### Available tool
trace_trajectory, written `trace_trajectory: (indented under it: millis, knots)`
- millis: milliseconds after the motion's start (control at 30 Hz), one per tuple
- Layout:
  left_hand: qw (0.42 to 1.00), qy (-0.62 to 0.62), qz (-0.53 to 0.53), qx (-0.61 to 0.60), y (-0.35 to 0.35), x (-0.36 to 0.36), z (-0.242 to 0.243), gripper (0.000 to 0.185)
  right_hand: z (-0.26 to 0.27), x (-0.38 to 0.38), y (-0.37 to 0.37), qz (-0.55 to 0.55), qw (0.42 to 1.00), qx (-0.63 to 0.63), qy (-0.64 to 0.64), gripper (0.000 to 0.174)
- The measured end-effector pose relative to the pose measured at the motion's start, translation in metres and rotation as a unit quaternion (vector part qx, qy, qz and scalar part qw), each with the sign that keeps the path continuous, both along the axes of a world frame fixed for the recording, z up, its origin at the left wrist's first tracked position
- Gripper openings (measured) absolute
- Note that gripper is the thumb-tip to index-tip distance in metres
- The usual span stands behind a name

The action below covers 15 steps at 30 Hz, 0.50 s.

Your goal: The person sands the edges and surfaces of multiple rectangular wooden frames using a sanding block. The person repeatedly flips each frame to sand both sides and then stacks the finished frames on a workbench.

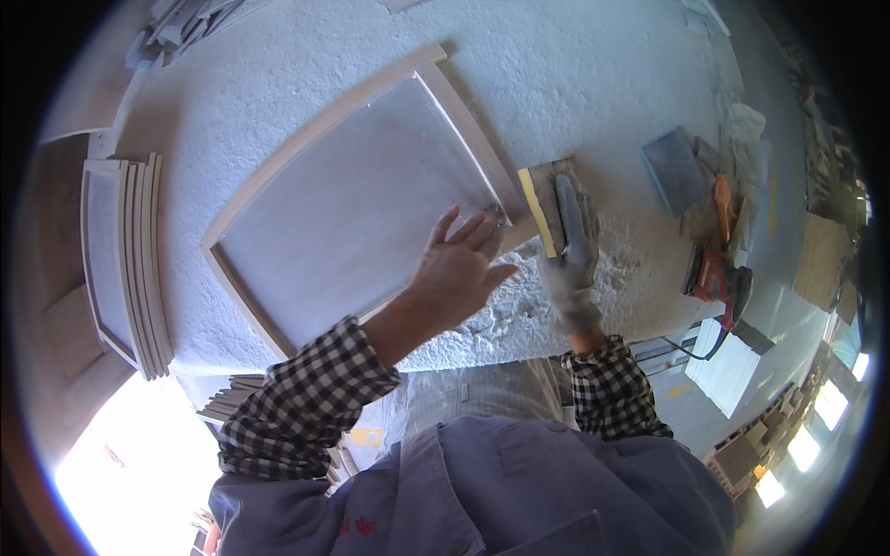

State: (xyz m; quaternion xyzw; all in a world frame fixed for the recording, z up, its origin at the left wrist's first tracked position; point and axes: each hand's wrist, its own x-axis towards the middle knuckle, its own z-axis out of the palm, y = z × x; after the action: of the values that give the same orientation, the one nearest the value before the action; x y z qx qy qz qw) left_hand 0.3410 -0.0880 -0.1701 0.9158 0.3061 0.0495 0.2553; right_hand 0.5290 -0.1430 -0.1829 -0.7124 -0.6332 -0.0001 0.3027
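Observation:
A framed panel (348, 187) with a pale wooden rim and a grey flat centre lies at a slant on the dust-covered table (278, 104). My bare left hand (462, 260) rests over its near right corner, fingers spread and holding nothing. In a grey work glove, my right hand (576, 243) grips a sanding block (549, 201) with a yellow edge strip. The block is just off the panel's right corner, close to the end of the rim; whether they touch is hard to tell. Its underside is hidden.
Several similar framed panels (125, 264) stand stacked at the left edge. On the right lie a dark abrasive pad (674, 170), an orange-handled brush (723, 208) and a red power sander (713, 278) with a cord. Scraps (181, 35) are heaped at the far left; thick dust (500, 313) covers the near edge.

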Motion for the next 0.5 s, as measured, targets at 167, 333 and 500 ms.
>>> trace_trajectory:
  millis: [167, 333, 500]
  knots:
    - [0.922, -0.07, 0.246, 0.29, 0.11, -0.082, -0.034, 0.057, -0.001, 0.004, -0.005, -0.022, 0.995, 0.02, 0.1, 0.048]
    - [0.923, -0.021, 0.27, 0.272, 0.176, -0.166, -0.049, 0.057, 0.002, 0.004, -0.002, -0.009, 0.992, 0.02, 0.123, 0.044]
    - [0.934, -0.042, 0.335, 0.112, 0.136, -0.17, 0.057, 0.033, 0.015, 0.003, -0.012, -0.224, 0.866, -0.094, 0.437, 0.041]
